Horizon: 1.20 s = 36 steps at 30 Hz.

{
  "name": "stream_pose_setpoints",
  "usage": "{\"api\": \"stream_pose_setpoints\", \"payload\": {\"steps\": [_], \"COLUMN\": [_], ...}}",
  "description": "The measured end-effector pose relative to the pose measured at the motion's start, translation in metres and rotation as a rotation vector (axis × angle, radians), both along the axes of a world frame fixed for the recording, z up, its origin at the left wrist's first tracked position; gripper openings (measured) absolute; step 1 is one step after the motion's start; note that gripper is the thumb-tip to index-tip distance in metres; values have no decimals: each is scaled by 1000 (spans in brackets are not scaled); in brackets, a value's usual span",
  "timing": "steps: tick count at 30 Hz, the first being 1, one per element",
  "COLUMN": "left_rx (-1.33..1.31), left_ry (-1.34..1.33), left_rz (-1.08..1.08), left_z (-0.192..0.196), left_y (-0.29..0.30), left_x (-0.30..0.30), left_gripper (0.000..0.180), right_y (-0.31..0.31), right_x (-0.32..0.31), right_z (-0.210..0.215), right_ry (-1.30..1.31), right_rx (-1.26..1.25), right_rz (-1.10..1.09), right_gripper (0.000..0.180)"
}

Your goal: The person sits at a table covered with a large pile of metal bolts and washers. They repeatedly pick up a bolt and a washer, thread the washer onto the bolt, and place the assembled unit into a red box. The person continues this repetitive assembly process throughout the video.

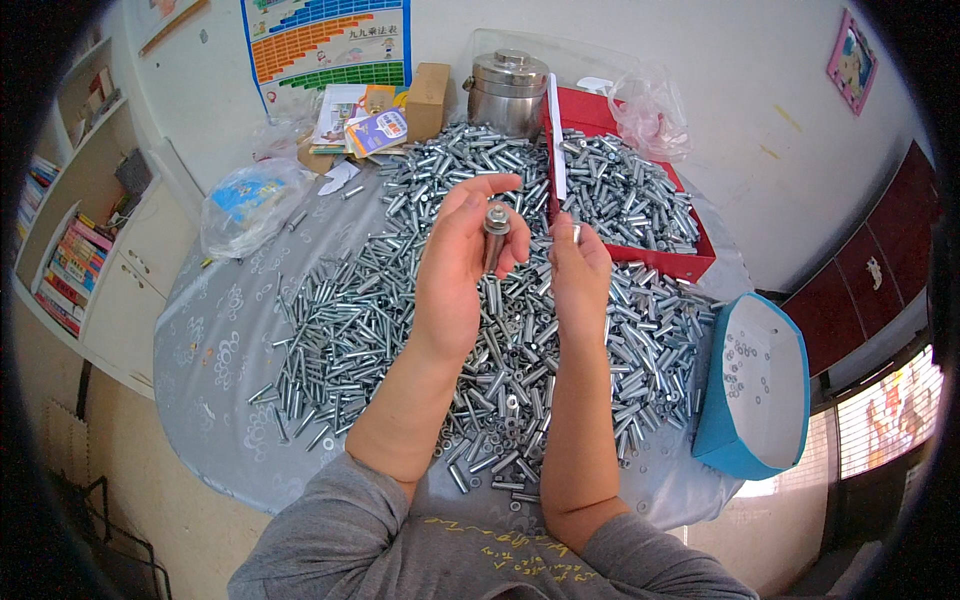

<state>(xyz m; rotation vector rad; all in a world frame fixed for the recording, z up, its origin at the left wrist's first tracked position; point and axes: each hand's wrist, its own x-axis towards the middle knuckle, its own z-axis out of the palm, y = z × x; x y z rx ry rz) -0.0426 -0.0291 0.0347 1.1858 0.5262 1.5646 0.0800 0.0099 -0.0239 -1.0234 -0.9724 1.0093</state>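
Note:
Above a big heap of loose metal bolts and sleeves [345, 320], my left hand [452, 262] curls around an expansion bolt [495, 232]. The bolt stands upright, and a nut and washer show at its top. Some of the left fingers are stretched out past it. Just to the right, my right hand [580, 280] is closed, thumb and fingers pinching a small shiny metal piece [574, 233], which looks like a sleeve and is mostly hidden. The two hands are apart.
A red box [665, 262] full of metal sleeves stands at the back right. A blue fabric bin [752, 455] with several washers sits at the right edge. Behind the heap are a steel pot [508, 90], a cardboard box [428, 100] and a plastic bag [255, 205].

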Motion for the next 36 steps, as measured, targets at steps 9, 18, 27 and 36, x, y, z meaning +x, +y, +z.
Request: {"api": "stream_pose_setpoints", "payload": {"steps": [9, 18, 27, 36], "left_rx": [5, 8, 9, 20], "left_ry": [0, 4, 3, -5], "left_rz": [7, -11, 0, 1], "left_z": [-2, -1, -2, -4], "left_y": [0, 0, 1, 2], "left_x": [0, 1, 0, 0], "left_gripper": [44, 44, 44, 43], "right_y": [-3, 4, -4, -2], "right_x": [-9, -5, -9, 0], "right_z": [2, -4, 3, 2], "right_ry": [-20, -10, 12, 311], "right_rx": [21, 161, -2, -15], "right_rz": [-57, -50, 68, 274], "right_gripper": [34, 34, 37, 45]}}
